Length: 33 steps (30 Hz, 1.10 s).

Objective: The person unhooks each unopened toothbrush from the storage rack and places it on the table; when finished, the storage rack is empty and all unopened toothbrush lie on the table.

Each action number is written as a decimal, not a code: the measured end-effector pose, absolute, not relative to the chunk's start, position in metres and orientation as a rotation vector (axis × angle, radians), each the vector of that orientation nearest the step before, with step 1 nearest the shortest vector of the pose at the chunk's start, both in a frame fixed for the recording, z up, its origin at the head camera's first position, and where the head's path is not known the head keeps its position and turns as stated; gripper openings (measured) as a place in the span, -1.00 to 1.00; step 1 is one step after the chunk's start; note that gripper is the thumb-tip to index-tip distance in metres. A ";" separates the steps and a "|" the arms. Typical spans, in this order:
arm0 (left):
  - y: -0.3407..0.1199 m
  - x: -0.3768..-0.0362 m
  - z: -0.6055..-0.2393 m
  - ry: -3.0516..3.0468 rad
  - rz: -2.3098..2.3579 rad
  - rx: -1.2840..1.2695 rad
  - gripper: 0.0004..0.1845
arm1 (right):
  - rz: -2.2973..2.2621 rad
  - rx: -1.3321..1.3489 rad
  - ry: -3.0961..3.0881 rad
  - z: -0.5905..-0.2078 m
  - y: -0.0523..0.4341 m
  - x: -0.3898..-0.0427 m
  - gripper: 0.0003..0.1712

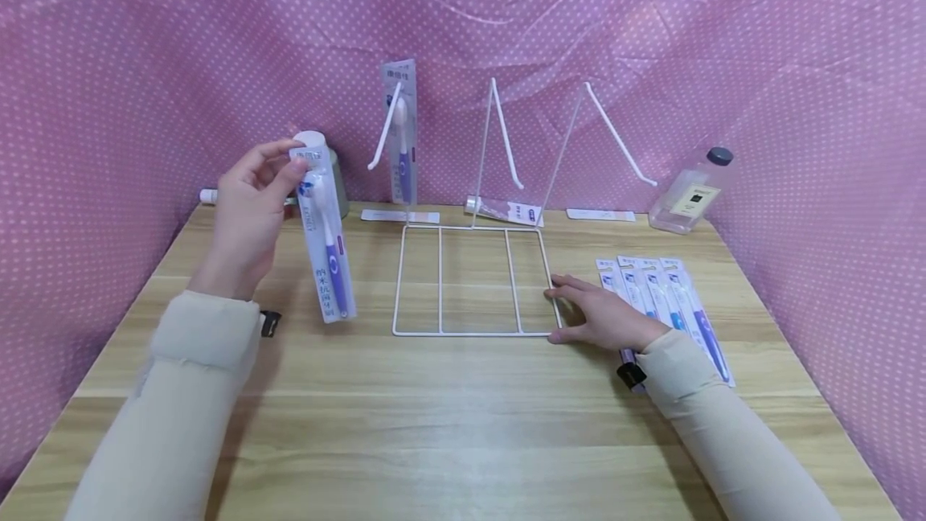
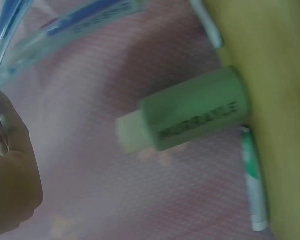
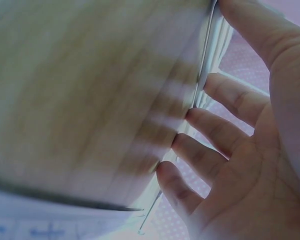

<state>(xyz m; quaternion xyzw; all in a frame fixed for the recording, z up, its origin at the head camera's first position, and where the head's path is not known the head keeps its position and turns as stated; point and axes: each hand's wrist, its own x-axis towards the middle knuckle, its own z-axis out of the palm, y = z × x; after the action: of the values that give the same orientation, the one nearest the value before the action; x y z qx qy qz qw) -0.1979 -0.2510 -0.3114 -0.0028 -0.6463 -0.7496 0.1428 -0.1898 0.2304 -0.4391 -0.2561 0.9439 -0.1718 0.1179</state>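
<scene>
Behind the raised packaged toothbrush (image 1: 327, 256) stands a green bottle (image 1: 334, 175).

The worktop (image 1: 463, 424) is pale wood-grain board with a smooth, faintly shiny finish. The wire rack (image 1: 477, 280) looks like thin metal rod coated in smooth white paint. The toothbrush pack (image 1: 327, 256) held by the left hand (image 1: 249, 215) is glossy clear plastic over printed card, as are the packs (image 1: 669, 296) lying by the right hand (image 1: 604, 316). The backdrop (image 1: 145, 63) is soft, matt pink cloth with white dots. The bottle (image 1: 687, 193) is clear and glassy with a dark cap. Both sleeves (image 1: 188, 392) are matt cream fabric.
</scene>
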 end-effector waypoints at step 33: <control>-0.252 -0.276 -0.395 -2.634 -1.938 0.479 -0.52 | -0.500 -0.778 2.786 -0.438 0.229 -0.187 -0.11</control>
<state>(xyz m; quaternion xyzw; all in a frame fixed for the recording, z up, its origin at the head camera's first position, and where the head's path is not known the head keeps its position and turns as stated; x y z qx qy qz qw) -0.2757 -0.2518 -0.3949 0.1445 -0.7943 -0.5844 -0.0817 -0.1868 0.2292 -0.4375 -0.2635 0.9441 -0.1694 0.1029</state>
